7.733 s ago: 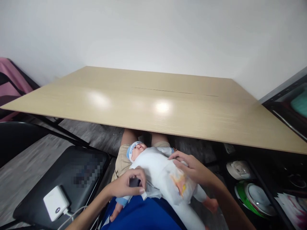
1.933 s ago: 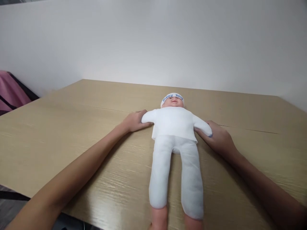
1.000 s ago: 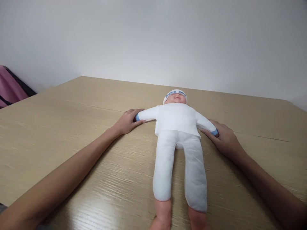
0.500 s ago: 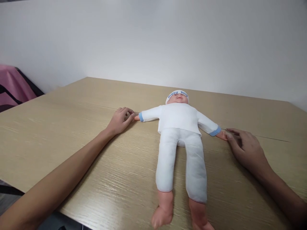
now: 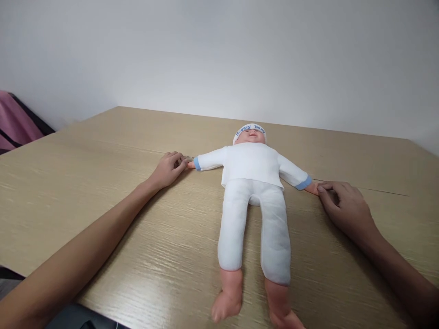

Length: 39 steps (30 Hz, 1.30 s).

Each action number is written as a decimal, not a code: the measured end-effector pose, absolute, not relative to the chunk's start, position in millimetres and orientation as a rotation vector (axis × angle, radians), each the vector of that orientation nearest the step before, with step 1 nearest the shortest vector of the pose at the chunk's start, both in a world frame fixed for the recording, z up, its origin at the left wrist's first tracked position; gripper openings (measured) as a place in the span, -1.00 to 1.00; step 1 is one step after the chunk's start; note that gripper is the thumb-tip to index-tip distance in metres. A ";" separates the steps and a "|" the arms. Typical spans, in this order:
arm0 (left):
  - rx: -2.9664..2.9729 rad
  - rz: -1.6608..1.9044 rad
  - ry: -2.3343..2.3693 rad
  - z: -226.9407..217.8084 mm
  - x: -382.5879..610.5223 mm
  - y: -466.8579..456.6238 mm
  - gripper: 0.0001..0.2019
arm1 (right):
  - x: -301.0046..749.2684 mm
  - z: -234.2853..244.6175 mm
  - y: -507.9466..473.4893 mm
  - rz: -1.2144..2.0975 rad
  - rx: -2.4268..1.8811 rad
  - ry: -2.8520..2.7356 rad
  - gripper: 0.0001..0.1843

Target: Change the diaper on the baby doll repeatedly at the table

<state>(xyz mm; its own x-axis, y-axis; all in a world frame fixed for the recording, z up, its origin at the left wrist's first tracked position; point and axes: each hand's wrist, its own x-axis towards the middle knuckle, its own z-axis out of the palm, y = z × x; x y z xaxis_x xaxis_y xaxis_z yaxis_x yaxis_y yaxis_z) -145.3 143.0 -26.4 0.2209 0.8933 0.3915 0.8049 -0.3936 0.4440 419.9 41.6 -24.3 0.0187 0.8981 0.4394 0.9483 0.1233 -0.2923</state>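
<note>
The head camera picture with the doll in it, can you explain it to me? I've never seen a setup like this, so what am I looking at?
There's no machine here: a person works with bare hands. The camera sits on that person's head, looking forward and down, so both forearms reach in from the bottom. A doll lies on its back on a light wood-look table, feet toward the camera, in white clothes with blue cuffs. The left hand and right hand each have fingertips at one of the doll's hands; how firmly they hold isn't clear.
</note>
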 end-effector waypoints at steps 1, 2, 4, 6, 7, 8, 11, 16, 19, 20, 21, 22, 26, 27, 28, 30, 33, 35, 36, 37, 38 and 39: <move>2.313 0.902 1.650 -26.5 -145.0 143.4 -0.59 | 419.7 -24.3 41.9 -0.125 -1.780 -1.880 -0.61; 2.288 0.897 1.659 -26.7 -144.7 143.8 -0.59 | 419.5 -24.1 42.3 -0.121 -1.785 -1.879 -0.62; 2.237 0.894 1.673 -27.2 -144.1 144.3 -0.58 | 419.1 -22.9 43.4 -0.100 -1.800 -1.883 -0.65; 2.199 0.891 1.681 -27.4 -143.0 144.3 -0.59 | 418.4 -21.3 44.1 -0.075 -1.816 -1.883 -0.67; 2.186 0.889 1.684 -27.3 -142.2 144.1 -0.59 | 418.1 -20.5 44.2 -0.065 -1.822 -1.882 -0.68; 2.175 0.886 1.688 -26.9 -141.3 143.8 -0.59 | 417.8 -19.7 44.1 -0.056 -1.828 -1.880 -0.68; 2.142 0.879 1.712 -25.0 -138.0 142.6 -0.59 | 417.7 -19.0 43.2 -0.050 -1.832 -1.881 -0.70; 2.099 0.866 1.747 -22.4 -134.3 140.3 -0.59 | 423.4 -25.1 46.1 -0.083 -1.808 -1.889 -0.66; 2.080 0.860 1.759 -21.7 -133.8 139.1 -0.58 | 428.4 -30.8 49.7 -0.104 -1.780 -1.888 -0.67; 2.078 0.858 1.764 -21.5 -133.9 138.9 -0.58 | 429.6 -32.3 50.6 -0.105 -1.770 -1.892 -0.67; 2.077 0.853 1.773 -21.2 -134.0 138.8 -0.58 | 430.5 -33.4 51.1 -0.106 -1.760 -1.894 -0.68; 2.078 0.842 1.780 -20.9 -134.1 139.0 -0.58 | 431.0 -34.2 51.4 -0.107 -1.752 -1.895 -0.68; 2.105 0.743 1.778 -21.0 -134.6 140.8 -0.57 | 430.3 -35.2 51.0 -0.107 -1.759 -1.863 -0.68; 2.113 0.725 1.770 -21.5 -134.7 141.1 -0.57 | 430.0 -35.2 51.1 -0.108 -1.765 -1.855 -0.67; 2.120 0.717 1.761 -22.3 -134.7 141.2 -0.58 | 429.9 -35.3 51.2 -0.108 -1.769 -1.855 -0.66; 2.131 0.726 1.747 -23.9 -134.8 140.8 -0.60 | 430.2 -35.5 51.9 -0.113 -1.767 -1.870 -0.64; 2.138 0.740 1.731 -25.4 -135.4 139.9 -0.60 | 431.4 -35.9 53.0 -0.126 -1.763 -1.895 -0.62; 2.132 0.741 1.726 -25.5 -136.0 139.9 -0.60 | 432.1 -36.2 53.2 -0.131 -1.761 -1.899 -0.62; 2.127 0.741 1.727 -25.5 -136.4 140.2 -0.60 | 432.4 -36.4 53.1 -0.133 -1.756 -1.900 -0.63; 2.125 0.741 1.732 -25.5 -136.7 140.6 -0.60 | 432.8 -36.7 53.0 -0.136 -1.749 -1.902 -0.64; 2.125 0.742 1.741 -25.6 -136.9 141.2 -0.60 | 433.1 -37.0 52.9 -0.138 -1.740 -1.905 -0.66; 2.127 0.744 1.752 -25.8 -137.0 141.8 -0.60 | 433.4 -37.4 52.8 -0.141 -1.734 -1.905 -0.67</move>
<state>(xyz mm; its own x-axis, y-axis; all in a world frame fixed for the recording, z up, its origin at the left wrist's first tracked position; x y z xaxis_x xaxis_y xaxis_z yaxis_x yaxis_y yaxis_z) -137.0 141.8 -25.8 0.1287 0.9699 0.2066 0.8223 -0.2208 0.5245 433.4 52.8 -37.4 -0.0124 0.8873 0.4611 0.9456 0.1604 -0.2831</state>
